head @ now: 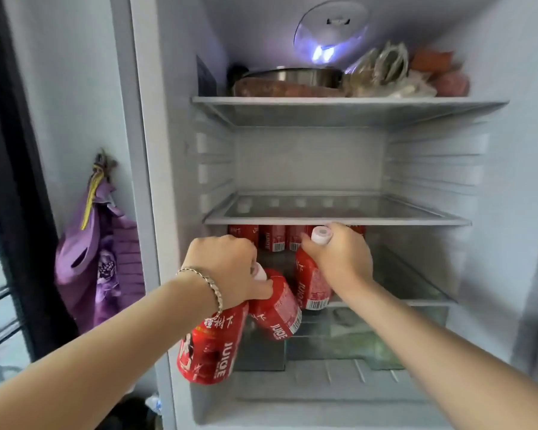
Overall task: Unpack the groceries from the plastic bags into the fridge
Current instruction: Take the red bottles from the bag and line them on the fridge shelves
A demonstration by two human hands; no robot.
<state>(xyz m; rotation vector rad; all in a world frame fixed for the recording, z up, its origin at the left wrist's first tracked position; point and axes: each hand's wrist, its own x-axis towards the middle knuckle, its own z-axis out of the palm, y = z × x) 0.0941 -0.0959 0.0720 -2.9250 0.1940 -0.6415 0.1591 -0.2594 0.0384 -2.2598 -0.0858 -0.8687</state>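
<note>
Three juice bottles [208, 346] in front, at least three more behind, three glass shelves [416, 220], one pot [295, 76].

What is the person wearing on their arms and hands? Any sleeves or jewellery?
Both arms are bare, with no sleeves in view and no gloves. The left hand has a thin metal chain bracelet round its wrist. The right hand wears nothing that shows.

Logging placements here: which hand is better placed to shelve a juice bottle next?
Right. The right hand grips one upright bottle over the lower shelf, near the back row; the left hand holds two tilted bottles, lower, at the fridge front.
</note>
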